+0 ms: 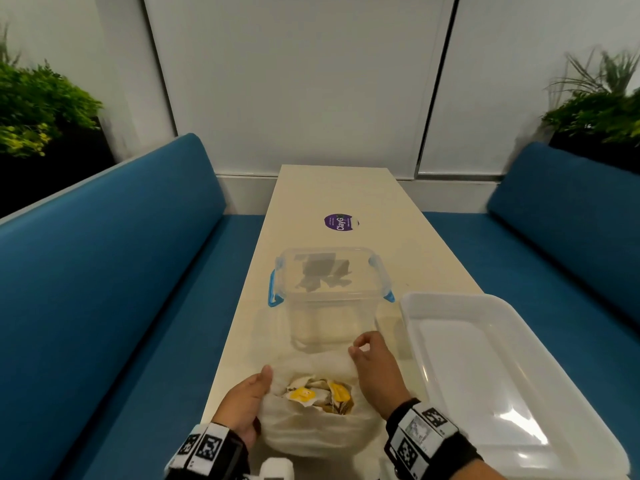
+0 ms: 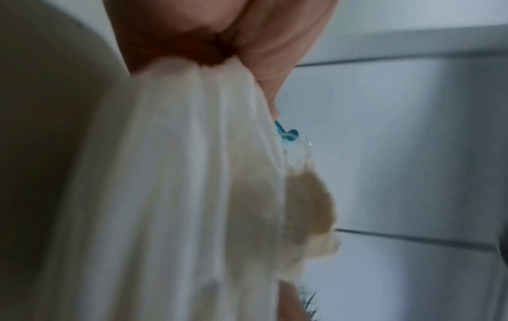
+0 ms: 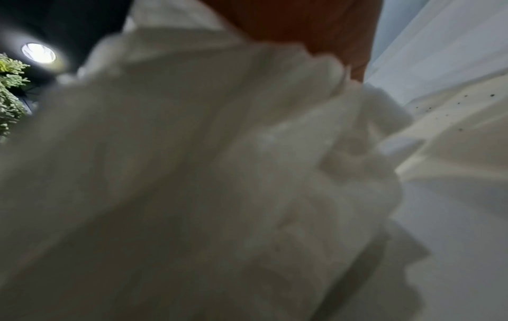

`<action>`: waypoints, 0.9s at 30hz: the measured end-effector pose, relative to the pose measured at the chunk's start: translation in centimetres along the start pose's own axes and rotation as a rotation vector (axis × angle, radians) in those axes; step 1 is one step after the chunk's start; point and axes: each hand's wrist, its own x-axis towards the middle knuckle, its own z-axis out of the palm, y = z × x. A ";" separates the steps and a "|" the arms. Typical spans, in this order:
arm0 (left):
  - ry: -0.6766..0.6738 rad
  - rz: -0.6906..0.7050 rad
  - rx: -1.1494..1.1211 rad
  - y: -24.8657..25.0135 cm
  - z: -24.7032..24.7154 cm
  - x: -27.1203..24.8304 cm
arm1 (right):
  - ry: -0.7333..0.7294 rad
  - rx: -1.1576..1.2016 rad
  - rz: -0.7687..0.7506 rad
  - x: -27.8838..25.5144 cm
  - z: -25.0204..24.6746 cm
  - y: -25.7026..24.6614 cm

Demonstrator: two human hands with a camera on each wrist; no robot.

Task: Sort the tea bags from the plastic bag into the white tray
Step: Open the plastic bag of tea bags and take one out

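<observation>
1. Fingers (image 1: 360,344) of the right hand (image 1: 375,372) are pinching the plastic bag (image 1: 311,434) rim; the left hand (image 1: 247,400) is gripping the opposite side.
2. Tea bags (image 1: 317,394) are lying between both hands, inside the bag's open mouth.
3. White tray (image 1: 450,303), right of the fingers, is holding nothing; sorting looks unstarted.

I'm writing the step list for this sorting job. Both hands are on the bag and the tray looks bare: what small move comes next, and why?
Probably: the right hand lets go of the plastic bag and picks one of the tea bags. The bag's mouth gapes, the left hand grips its other side, and the white tray holds nothing yet.
</observation>
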 end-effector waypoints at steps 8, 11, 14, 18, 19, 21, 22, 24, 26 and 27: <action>0.137 0.223 0.218 0.8 0.2 -0.2 | -0.091 -0.371 -0.436 -2.7 -0.3 -1.1; 0.096 0.335 0.473 1.1 0.2 -0.8 | -0.208 -0.423 -0.301 -3.5 -0.2 -1.3; 0.046 0.378 0.650 1.3 0.1 -1.6 | -0.265 -0.599 -0.305 -3.9 -0.5 -1.8; -0.011 0.513 0.960 0.9 0.1 -2.1 | -0.353 -0.836 -0.337 -4.2 -0.4 -2.1; -0.018 0.534 1.032 0.8 0.1 -2.2 | -0.365 -0.869 -0.340 -4.2 -0.3 -1.9; -0.031 0.529 1.145 0.9 0.0 -2.3 | -0.372 -0.914 -0.343 -4.3 0.0 -1.7; -0.031 0.515 1.179 0.9 -0.2 -2.4 | -0.368 -0.927 -0.343 -4.3 0.1 -1.6; -0.035 0.489 1.193 0.9 -0.4 -2.6 | -0.363 -0.945 -0.333 -4.2 0.3 -1.5; -0.049 0.479 1.156 0.9 -0.5 -2.7 | -0.372 -0.946 -0.329 -4.1 0.2 -1.7; -0.056 0.478 1.134 1.0 -0.5 -2.8 | -0.381 -0.936 -0.333 -4.0 0.1 -1.9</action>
